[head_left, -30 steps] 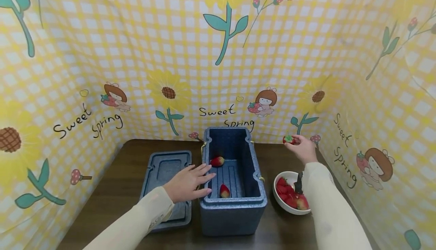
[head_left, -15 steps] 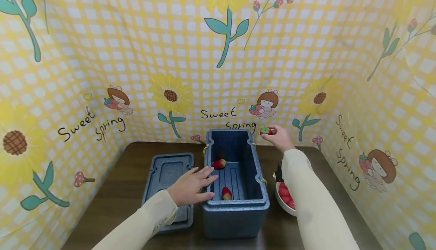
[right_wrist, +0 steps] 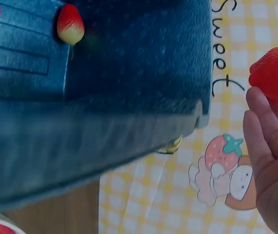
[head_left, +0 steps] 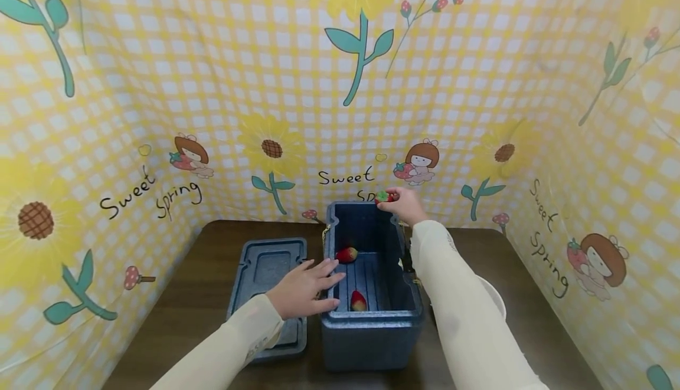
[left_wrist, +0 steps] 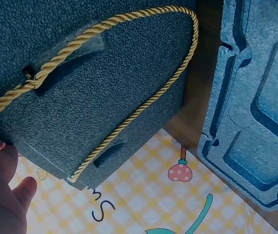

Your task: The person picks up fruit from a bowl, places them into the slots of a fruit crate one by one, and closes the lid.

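The right hand (head_left: 406,205) pinches a red strawberry (head_left: 383,197) with a green cap above the far right corner of an open blue box (head_left: 372,343). In the right wrist view the fingers of that hand (right_wrist: 275,146) hold the strawberry (right_wrist: 273,75) beyond the box's rim. Two strawberries lie inside the box, one at the left wall (head_left: 347,255) and one near the front (head_left: 358,301). The left hand (head_left: 303,289) rests on the box's left rim with its fingers spread. In the left wrist view the left hand (left_wrist: 2,180) is at the box's edge.
A blue lid (head_left: 268,260) lies left of the box on the brown table (head_left: 175,319). A white bowl (head_left: 493,295) stands to the right, mostly hidden by the right sleeve. Gold rope (left_wrist: 124,124) hangs at the box's side. Patterned yellow cloth (head_left: 297,83) surrounds the table.
The right hand has carried its strawberry leftward from beyond the bowl to above the box's far right corner. The left hand stays on the rim. The head view has shifted slightly.
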`<state>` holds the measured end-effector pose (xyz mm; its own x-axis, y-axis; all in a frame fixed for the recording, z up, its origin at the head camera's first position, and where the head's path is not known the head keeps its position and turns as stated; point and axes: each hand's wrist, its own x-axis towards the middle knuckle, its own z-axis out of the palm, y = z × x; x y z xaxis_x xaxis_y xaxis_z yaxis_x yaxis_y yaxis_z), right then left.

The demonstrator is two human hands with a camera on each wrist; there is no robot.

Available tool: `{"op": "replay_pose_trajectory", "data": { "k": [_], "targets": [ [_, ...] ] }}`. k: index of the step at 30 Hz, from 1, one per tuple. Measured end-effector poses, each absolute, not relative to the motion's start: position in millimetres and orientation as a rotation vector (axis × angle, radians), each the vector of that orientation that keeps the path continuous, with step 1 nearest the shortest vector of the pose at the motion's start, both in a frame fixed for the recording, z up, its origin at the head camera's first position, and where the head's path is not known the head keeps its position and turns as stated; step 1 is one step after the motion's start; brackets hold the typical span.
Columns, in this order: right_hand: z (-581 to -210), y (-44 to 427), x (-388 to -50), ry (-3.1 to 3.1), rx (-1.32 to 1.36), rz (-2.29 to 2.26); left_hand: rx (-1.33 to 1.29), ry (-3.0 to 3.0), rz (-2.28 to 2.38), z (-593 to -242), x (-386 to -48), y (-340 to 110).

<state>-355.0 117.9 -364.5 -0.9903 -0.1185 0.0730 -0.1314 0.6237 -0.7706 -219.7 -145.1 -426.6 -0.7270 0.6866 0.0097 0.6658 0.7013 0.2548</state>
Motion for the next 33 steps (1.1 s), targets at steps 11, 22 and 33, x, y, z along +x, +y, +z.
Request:
{"op": "replay_pose_trajectory", "data": {
  "k": [11,22,33],
  "targets": [
    [-380,89,-363,-2.648,0.127,1.644,1.144,2.827,0.372,-429,-220,-146],
    [-403,77,-363,-2.688,-0.014,1.702,1.170,2.846,0.365,-427,-223,-146],
    [-419,71,-358,-2.827,-0.192,1.756,1.157,2.830,0.369,-425,-222,-145]
  ]
}}
